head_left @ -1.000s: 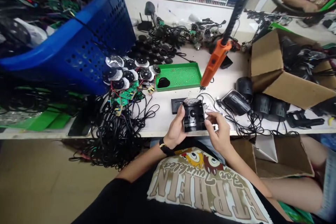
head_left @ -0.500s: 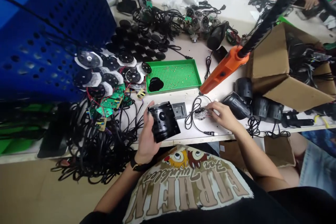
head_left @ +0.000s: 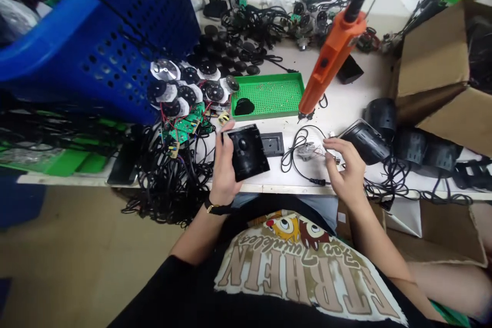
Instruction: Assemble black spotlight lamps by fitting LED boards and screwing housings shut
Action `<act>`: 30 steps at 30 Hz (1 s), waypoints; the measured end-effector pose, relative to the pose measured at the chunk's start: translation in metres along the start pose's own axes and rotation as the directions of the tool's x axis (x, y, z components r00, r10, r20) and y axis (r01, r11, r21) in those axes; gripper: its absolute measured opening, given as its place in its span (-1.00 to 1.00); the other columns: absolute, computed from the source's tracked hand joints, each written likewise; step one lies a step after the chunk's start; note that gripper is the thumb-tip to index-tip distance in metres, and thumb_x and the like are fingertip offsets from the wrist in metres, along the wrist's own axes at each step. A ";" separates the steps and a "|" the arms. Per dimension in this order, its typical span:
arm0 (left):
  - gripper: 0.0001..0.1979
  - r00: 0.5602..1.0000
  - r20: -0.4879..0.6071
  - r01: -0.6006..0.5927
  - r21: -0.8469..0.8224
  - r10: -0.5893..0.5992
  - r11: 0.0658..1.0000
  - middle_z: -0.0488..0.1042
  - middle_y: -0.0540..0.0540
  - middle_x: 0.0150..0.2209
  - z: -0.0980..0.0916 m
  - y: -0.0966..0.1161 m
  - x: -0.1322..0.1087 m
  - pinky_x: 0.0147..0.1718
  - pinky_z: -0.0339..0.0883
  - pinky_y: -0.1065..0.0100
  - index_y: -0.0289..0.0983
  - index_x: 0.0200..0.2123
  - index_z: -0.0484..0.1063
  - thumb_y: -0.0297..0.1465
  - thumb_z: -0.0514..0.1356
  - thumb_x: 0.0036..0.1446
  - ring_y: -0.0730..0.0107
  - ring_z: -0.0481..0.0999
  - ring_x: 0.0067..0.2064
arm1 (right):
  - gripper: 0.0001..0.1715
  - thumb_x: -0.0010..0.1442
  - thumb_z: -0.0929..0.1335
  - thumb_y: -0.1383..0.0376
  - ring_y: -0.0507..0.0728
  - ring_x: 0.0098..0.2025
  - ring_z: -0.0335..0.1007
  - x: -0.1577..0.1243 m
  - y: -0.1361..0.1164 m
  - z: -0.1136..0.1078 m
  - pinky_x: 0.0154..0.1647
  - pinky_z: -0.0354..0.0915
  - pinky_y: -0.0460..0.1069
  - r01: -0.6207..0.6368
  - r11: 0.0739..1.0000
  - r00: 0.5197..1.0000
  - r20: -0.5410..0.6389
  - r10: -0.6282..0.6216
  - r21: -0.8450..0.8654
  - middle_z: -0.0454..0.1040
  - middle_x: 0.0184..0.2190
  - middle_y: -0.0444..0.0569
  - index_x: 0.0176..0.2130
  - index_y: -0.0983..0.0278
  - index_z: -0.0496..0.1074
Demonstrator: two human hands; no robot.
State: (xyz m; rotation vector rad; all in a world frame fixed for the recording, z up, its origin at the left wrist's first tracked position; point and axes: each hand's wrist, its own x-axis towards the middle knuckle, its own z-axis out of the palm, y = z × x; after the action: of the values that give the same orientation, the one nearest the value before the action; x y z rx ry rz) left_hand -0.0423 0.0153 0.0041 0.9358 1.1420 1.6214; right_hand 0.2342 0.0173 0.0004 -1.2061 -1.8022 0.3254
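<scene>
My left hand holds a square black plastic housing upright above the table's front edge, with its round hole facing up. My right hand hovers, fingers apart, just right of a small round wired part on the table. Its thin black cable loops toward the front, ending in a small plug. A flat black square plate lies between the housing and that cable.
An orange electric screwdriver hangs over the table above a green perforated tray. Left stand a blue basket, circuit boards and tangled cables. Black housings and a cardboard box lie right.
The round wired part has gone from the top of the housing to the table. My right hand has let go of the housing and moved right, and my left hand has turned the housing.
</scene>
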 end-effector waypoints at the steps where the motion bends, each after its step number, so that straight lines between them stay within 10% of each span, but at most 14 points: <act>1: -0.60 0.974 -0.027 -0.218 0.150 0.224 0.964 0.50 -0.09 0.13 -0.005 0.007 0.003 0.31 0.25 0.00 -0.03 0.20 0.41 -0.08 0.16 0.38 0.16 0.45 0.25 | -0.71 0.30 0.35 0.42 0.25 0.07 0.53 -0.007 -0.005 -0.001 0.15 0.41 0.23 -0.017 1.000 0.999 -0.030 0.018 0.014 0.60 -0.03 0.06 -0.02 0.16 0.51; 3: -0.56 0.700 0.065 -0.655 0.456 0.711 0.603 0.46 -0.07 0.16 -0.017 0.022 0.008 0.29 0.25 0.02 -0.01 0.20 0.42 -0.19 0.30 0.28 0.15 0.44 0.24 | -0.72 0.30 0.36 0.41 0.25 0.07 0.52 -0.020 -0.009 -0.001 0.14 0.42 0.23 -0.059 0.998 0.994 -0.088 0.062 0.036 0.60 -0.04 0.05 -0.02 0.16 0.51; 4: -0.49 0.508 0.210 -0.786 0.511 0.835 0.349 0.46 -0.09 0.16 -0.023 0.030 0.009 0.23 0.32 0.01 -0.02 0.20 0.42 -0.21 0.37 0.20 0.09 0.46 0.20 | -0.73 0.30 0.37 0.40 0.25 0.07 0.52 -0.026 -0.010 -0.002 0.14 0.42 0.23 -0.075 0.996 0.991 -0.111 0.080 0.049 0.60 -0.05 0.04 -0.02 0.16 0.51; 5: -0.45 0.445 0.427 -0.833 0.521 0.788 0.188 0.48 -0.11 0.14 -0.029 0.036 0.011 0.12 0.41 0.05 -0.05 0.19 0.43 -0.23 0.42 0.13 0.06 0.50 0.15 | -0.74 0.31 0.37 0.39 0.25 0.07 0.52 -0.031 -0.010 -0.002 0.13 0.42 0.23 -0.086 0.994 0.987 -0.127 0.093 0.062 0.60 -0.06 0.04 -0.02 0.16 0.51; 8: -0.64 0.585 0.742 -0.810 0.555 0.328 0.190 0.57 -0.12 0.01 -0.046 0.041 0.015 -0.02 0.47 0.10 -0.06 0.10 0.50 -0.34 0.31 0.22 0.14 0.60 -0.04 | -0.74 0.31 0.37 0.36 0.25 0.06 0.52 -0.044 -0.010 -0.004 0.14 0.42 0.23 -0.095 0.992 0.984 -0.144 0.106 0.081 0.60 -0.06 0.03 -0.01 0.15 0.51; 12: -0.68 0.775 0.595 -0.631 0.723 0.210 0.280 0.54 -0.20 0.04 -0.065 0.024 0.013 0.19 0.28 -0.19 -0.04 -0.01 0.57 -0.25 0.36 0.15 -0.13 0.50 0.13 | -0.75 0.34 0.35 0.31 0.29 0.08 0.50 -0.054 -0.014 -0.001 0.15 0.42 0.25 -0.156 0.983 0.979 -0.117 0.167 0.097 0.59 -0.04 0.08 0.00 0.14 0.50; 17: -0.78 0.729 0.681 -0.573 0.664 -0.071 0.480 0.57 -0.24 0.01 -0.069 -0.002 -0.006 0.15 0.30 -0.20 -0.01 -0.08 0.61 -0.28 0.25 0.21 -0.10 0.53 0.05 | -0.72 0.36 0.33 0.31 0.30 0.09 0.50 -0.058 -0.025 0.012 0.15 0.42 0.28 -0.103 0.987 0.994 -0.027 0.108 0.125 0.58 -0.01 0.09 0.05 0.11 0.46; 24: -0.67 0.850 0.520 -0.479 0.694 0.088 0.538 0.55 -0.16 0.00 -0.064 0.003 -0.015 0.18 0.30 -0.09 -0.03 -0.03 0.59 -0.33 0.36 0.10 -0.04 0.52 0.08 | -0.76 0.36 0.33 0.31 0.30 0.09 0.49 -0.036 -0.001 -0.001 0.16 0.39 0.27 -0.072 0.997 0.997 -0.027 0.072 0.014 0.58 -0.02 0.09 0.01 0.13 0.47; 27: -0.63 0.926 0.295 -0.373 0.630 0.234 0.682 0.50 -0.10 0.03 -0.047 0.010 -0.023 0.24 0.28 0.05 -0.09 0.04 0.50 -0.29 0.37 0.15 0.08 0.48 0.11 | -0.78 0.33 0.31 0.36 0.30 0.05 0.50 -0.017 0.021 -0.008 0.13 0.39 0.24 -0.062 0.997 0.997 0.035 0.064 -0.056 0.59 -0.05 0.08 -0.08 0.17 0.51; 30: -0.60 0.994 0.070 -0.106 0.443 0.083 0.890 0.47 -0.06 0.01 -0.024 0.012 -0.031 0.18 0.35 0.17 -0.10 0.02 0.45 -0.22 0.40 0.14 0.18 0.49 0.06 | -0.74 0.26 0.30 0.44 0.28 -0.01 0.52 0.002 0.039 -0.007 0.09 0.40 0.20 -0.039 0.997 0.986 0.157 0.048 -0.066 0.61 -0.11 0.04 -0.15 0.18 0.52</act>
State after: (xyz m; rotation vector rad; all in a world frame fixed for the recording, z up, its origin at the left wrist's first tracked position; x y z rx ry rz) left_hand -0.0588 -0.0222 0.0067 1.3363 1.4897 1.4231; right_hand 0.2631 0.0361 -0.0197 -1.2958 -1.9367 0.4022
